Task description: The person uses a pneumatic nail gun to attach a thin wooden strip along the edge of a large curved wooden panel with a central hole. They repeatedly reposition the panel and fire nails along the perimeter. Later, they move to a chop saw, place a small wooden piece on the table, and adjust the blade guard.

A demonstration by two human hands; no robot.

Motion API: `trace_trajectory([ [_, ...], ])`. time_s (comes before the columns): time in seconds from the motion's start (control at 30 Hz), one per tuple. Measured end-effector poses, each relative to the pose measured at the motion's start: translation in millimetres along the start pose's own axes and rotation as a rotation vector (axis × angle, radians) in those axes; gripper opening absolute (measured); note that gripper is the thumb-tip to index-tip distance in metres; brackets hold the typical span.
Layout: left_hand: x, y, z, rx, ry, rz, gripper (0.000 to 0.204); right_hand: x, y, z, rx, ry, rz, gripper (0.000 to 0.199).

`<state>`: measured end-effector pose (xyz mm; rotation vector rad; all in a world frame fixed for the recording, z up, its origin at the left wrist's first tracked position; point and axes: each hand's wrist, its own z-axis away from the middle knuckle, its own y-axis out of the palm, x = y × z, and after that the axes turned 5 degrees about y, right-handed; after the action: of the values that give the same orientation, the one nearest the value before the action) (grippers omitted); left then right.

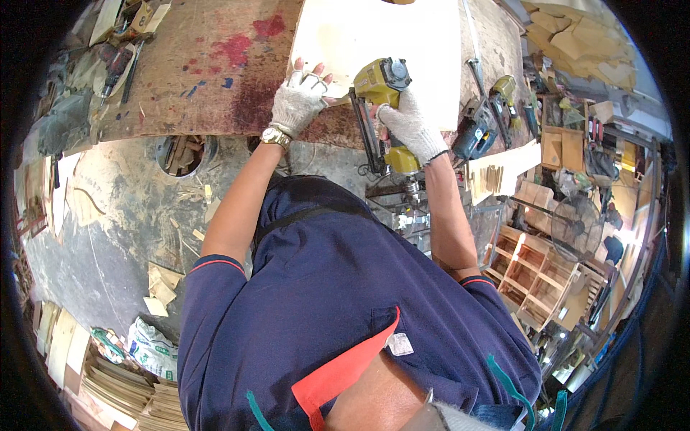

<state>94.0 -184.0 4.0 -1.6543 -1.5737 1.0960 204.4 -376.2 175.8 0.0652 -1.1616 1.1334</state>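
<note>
My right hand, in a white knit glove, is wrapped round the handle of a yellow-green pneumatic nail gun. The gun's dark magazine slants down toward my body. Just left of it, my left hand, also gloved with bare fingertips, lies with fingers spread at the near left corner of a large pale board. The board rests on a stained wooden workbench. Whether the gun's nose touches the board, I cannot tell.
Right of the board are a dark power tool and another yellow-green nail gun. A red and black drill lies at the far left. Below the bench edge stands a bucket of wood scraps. A wooden compartment frame stands at lower right.
</note>
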Motion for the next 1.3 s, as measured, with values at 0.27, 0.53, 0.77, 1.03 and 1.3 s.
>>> trace_trajectory([
  [0.27,2,-3,0,0.020,0.014,0.006,0.048,10,4,5,0.024,-0.005,-0.002,0.040],
  [0.53,3,-4,0,0.015,0.002,0.059,0.059,13,10,7,0.018,0.036,0.049,0.051],
  [0.77,4,-23,-2,0.144,-0.012,0.133,0.079,17,16,10,-0.032,0.039,0.118,0.053],
  [1.03,56,-30,17,0.054,-0.064,0.278,0.093,11,25,8,-0.018,0.105,0.063,0.050],
  [1.3,96,-26,-13,0.195,0.189,0.253,0.090,22,40,23,-0.135,0.168,-0.055,0.030],
])
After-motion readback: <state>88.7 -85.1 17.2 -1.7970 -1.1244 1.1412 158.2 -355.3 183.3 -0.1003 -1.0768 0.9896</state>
